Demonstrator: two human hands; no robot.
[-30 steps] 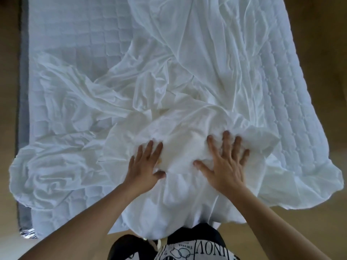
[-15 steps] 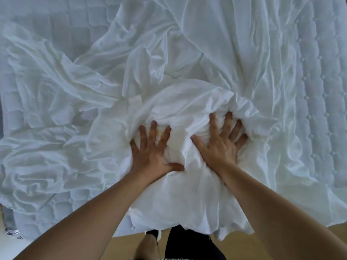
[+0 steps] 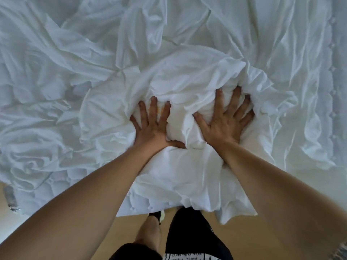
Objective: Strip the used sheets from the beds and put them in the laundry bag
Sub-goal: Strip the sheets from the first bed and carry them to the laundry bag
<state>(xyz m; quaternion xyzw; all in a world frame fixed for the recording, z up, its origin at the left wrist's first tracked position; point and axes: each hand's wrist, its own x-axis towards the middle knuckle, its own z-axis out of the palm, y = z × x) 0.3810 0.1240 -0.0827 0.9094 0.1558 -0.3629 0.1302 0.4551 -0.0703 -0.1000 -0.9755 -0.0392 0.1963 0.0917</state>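
While the sheet [image 3: 187,81] bunches beneath them, both hands [image 3: 189,126] press it, fingers spread.

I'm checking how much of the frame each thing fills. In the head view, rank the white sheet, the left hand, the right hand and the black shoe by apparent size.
1. white sheet, by far the largest.
2. right hand and left hand: alike, not ranked apart.
3. black shoe, only a small part shows.

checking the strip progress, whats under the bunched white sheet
Under the crumpled white cotton sheet, a white quilted mattress pad shows at the near edge. Elsewhere the sheet hides it. The left hand and right hand press on top.
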